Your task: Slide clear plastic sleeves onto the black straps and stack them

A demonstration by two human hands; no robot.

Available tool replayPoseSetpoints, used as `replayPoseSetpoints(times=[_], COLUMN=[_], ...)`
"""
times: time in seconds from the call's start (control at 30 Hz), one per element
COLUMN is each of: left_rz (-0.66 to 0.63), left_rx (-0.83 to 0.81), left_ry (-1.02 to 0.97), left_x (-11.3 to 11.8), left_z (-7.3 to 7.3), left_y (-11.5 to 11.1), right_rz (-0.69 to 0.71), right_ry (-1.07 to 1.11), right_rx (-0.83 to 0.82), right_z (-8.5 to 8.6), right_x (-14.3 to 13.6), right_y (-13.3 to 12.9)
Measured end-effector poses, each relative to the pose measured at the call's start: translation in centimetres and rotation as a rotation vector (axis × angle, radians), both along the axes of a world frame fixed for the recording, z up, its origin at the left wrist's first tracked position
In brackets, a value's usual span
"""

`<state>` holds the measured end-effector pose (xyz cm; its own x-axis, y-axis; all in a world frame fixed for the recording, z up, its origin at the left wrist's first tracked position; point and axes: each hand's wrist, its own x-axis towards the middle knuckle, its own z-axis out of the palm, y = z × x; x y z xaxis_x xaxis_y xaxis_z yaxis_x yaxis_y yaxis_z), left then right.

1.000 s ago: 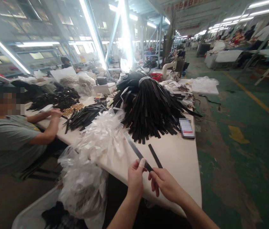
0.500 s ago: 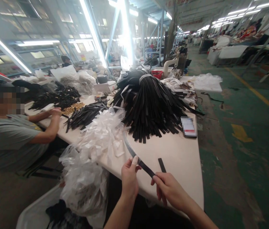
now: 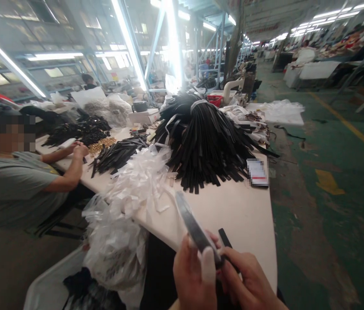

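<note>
A black strap (image 3: 192,221), with a pale, translucent film over its far end, runs between my two hands above the table's near edge. My left hand (image 3: 190,273) is closed round it, its thumb wearing a whitish finger cover and pressing on the strap. Close beside it, my right hand (image 3: 248,275) pinches the strap's near part. A second dark strip end (image 3: 224,237) sticks out past my right fingers; whether it belongs to the same strap I cannot tell. Ahead lies a big tied bundle of black straps (image 3: 209,142).
White peeled strips (image 3: 140,172) heap at the left, spilling over a clear plastic bag (image 3: 114,245). A smaller pile of black straps (image 3: 120,153) lies beyond. A phone-like object (image 3: 257,173) rests at the table's right edge. A co-worker (image 3: 17,185) sits at the left.
Both hands have come nearer to me and closer together, bringing the strap with them. Its filmed far end now points up and away, its near part bent between my fingers.
</note>
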<state>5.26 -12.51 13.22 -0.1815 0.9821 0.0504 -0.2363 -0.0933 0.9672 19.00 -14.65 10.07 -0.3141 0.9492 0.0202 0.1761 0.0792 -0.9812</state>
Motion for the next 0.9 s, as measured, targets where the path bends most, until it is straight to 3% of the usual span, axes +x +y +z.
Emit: replayPoseSetpoints(times=[0.1,0.2,0.3,0.5,0.67,0.77,0.9], left_rz=[-0.045,-0.170,-0.224,-0.223,-0.189,-0.153,-0.161], left_rx=[0.032,-0.150,-0.168,-0.074,-0.068,-0.036,-0.143], left_ry=[-0.045,-0.152,-0.184,-0.096,-0.146,-0.189,-0.237], left_x=[0.9,1.4,1.2,1.4,0.6,0.1,-0.4], left_z=[0.2,-0.8,-1.6,-0.8,-0.5,-1.5,-4.0], left_y=[-0.4,2.2,4.6,5.0,8.2,10.3,12.1], right_rz=[-0.056,-0.163,-0.172,-0.202,-0.130,-0.129,-0.202], right_ry=[-0.038,-0.045,0.019,0.025,0.141,0.168,0.103], right_rx=[0.102,-0.061,-0.173,-0.013,-0.012,-0.011,0.073], right_z=[-0.7,-2.4,-3.3,-1.2,-0.9,-1.8,-2.9], right_x=[-0.2,-0.9,-1.4,-1.7,-2.2,-2.8,-3.4], right_y=[0.4,1.6,2.6,4.8,8.2,10.1,11.9])
